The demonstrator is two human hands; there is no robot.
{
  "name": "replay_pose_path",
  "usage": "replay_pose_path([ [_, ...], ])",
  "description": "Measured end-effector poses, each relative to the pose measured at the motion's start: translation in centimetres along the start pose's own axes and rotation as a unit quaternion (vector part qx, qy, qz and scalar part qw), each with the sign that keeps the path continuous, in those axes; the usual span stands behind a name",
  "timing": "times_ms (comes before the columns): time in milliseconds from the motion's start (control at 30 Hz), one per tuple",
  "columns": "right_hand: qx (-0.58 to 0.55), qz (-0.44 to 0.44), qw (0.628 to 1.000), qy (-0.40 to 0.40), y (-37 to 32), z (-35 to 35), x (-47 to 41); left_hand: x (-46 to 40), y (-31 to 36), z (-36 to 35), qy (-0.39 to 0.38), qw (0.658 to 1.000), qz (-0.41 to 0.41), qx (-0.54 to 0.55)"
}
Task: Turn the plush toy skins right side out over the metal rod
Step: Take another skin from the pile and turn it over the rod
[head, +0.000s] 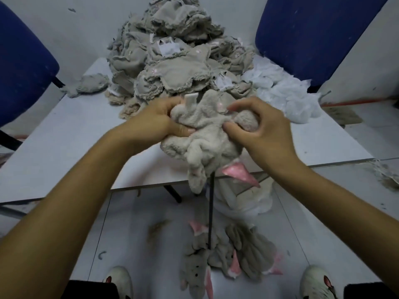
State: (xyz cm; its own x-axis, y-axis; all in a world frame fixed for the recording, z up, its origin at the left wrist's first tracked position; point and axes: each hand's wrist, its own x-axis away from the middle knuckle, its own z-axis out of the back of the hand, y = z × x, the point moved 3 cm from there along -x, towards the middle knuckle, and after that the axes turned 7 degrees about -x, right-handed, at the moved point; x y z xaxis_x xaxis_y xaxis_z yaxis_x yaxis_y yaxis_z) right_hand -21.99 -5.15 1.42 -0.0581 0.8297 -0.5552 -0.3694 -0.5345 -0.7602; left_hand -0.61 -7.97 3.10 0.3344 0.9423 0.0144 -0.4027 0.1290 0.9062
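Fingers (230, 108) bunching fuzzy grey skin (203, 134) — pink ear

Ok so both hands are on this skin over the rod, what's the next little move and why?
Probably draw the plush skin further down the metal rod. The left hand and right hand both grip it bunched at the top, fuzzy side already showing, with a pink ear hanging out, so it looks nearly turned.

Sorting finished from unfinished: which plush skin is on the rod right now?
The fluffy skin gripped by the left hand and right hand, above the rod; the others lie piled on the table or dropped on the floor.
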Motion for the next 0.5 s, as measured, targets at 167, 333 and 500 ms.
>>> replay_pose_path([
  [167,-0.041,-0.081,0.995,-0.048,1.5,-2.2,-2.6,-1.4,-1.8,-1.6,0.074,0.987,0.078,-0.122],
  [333,-0.120,-0.036,0.991,-0.037,0.2,-1.9,-3.9,-1.4,-0.9,-0.6,0.130,0.989,0.031,0.070],
  [500,-0.219,0.008,0.976,0.016,-1.5,-0.8,-5.6,-1.0,0.8,0.6,0.091,0.955,-0.060,0.275],
])
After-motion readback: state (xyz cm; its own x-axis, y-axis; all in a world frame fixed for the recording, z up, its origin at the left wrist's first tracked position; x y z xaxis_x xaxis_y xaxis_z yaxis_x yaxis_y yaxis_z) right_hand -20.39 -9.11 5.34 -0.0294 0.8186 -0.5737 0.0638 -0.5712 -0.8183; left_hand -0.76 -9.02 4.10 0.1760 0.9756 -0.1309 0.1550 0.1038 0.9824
